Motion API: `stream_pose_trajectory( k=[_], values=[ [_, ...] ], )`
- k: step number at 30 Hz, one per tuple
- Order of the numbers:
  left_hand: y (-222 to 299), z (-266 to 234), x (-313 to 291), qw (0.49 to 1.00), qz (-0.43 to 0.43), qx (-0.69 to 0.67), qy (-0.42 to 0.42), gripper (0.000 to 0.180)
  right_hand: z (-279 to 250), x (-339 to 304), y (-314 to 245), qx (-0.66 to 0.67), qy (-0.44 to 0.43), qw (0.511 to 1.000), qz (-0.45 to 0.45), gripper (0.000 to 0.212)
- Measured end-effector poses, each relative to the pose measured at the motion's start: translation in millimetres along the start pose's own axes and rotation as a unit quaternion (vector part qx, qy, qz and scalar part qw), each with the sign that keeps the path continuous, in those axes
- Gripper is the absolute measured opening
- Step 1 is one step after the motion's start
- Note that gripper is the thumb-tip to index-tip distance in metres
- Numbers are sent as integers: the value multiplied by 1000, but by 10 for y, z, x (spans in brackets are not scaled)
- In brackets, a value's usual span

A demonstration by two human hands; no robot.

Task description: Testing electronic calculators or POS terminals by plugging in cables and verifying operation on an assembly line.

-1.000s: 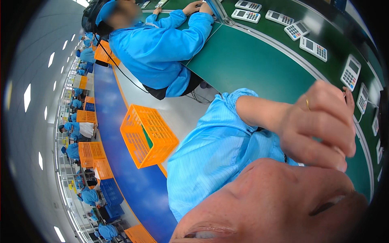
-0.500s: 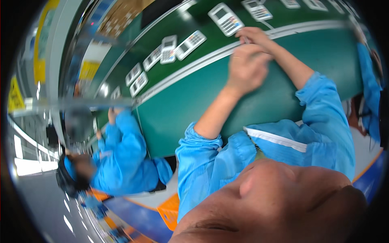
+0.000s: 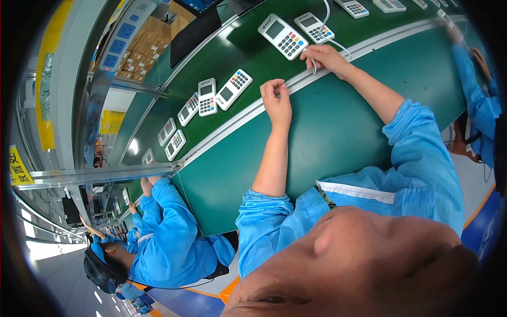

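My right hand (image 3: 326, 57) is at the near end of a white card terminal (image 3: 283, 37) with a dark screen and coloured keys. Its fingers pinch a thin white cable (image 3: 315, 67), and the cable's tip is hidden by them. To the left, my left hand (image 3: 277, 103) is over the metal rail (image 3: 248, 115), fingers curled in toward the thumb. Whether anything is inside them does not show. A second terminal (image 3: 313, 27) lies just beyond my right hand, with white cable running across it.
Several more terminals (image 3: 207, 97) lie leftward along the dark green strip beyond the rail. A green worktop (image 3: 338, 129) is on my side. A person in blue (image 3: 163, 232) works at left, another sleeve (image 3: 478, 90) shows at right. A metal bar (image 3: 100, 176) crosses at left.
My left hand has come away from my right hand, moving left to the rail. My right hand stays by the terminal's near end. The view has shifted slightly and is sharper.
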State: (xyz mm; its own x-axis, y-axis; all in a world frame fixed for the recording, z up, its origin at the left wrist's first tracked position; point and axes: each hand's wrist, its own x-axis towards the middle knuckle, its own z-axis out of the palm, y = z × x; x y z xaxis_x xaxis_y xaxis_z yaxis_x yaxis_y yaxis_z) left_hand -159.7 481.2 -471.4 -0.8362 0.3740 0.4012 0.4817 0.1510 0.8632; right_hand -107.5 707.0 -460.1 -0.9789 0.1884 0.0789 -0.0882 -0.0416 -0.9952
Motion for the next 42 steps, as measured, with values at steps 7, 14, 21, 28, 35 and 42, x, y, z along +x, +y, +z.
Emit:
stream_pose_trajectory(
  k=[7,14,21,28,35,42],
  values=[
    [-5,338,173,998,16,49,-19,22,-828,126,75,-127,161,974,-92,30],
    [90,1393,679,982,21,188,-26,81,-1244,154,202,-188,256,945,-72,29],
    [173,2084,953,964,39,260,-44,109,-1334,237,210,-229,253,939,-37,27],
    [133,2008,1078,956,-9,290,-44,104,-1536,381,104,-88,174,976,96,28],
    [79,1445,1049,946,-6,314,-83,89,-1595,513,62,-106,181,968,140,31],
    [67,1005,760,970,34,218,-105,87,-1654,627,176,-105,193,963,157,31]
  ],
)
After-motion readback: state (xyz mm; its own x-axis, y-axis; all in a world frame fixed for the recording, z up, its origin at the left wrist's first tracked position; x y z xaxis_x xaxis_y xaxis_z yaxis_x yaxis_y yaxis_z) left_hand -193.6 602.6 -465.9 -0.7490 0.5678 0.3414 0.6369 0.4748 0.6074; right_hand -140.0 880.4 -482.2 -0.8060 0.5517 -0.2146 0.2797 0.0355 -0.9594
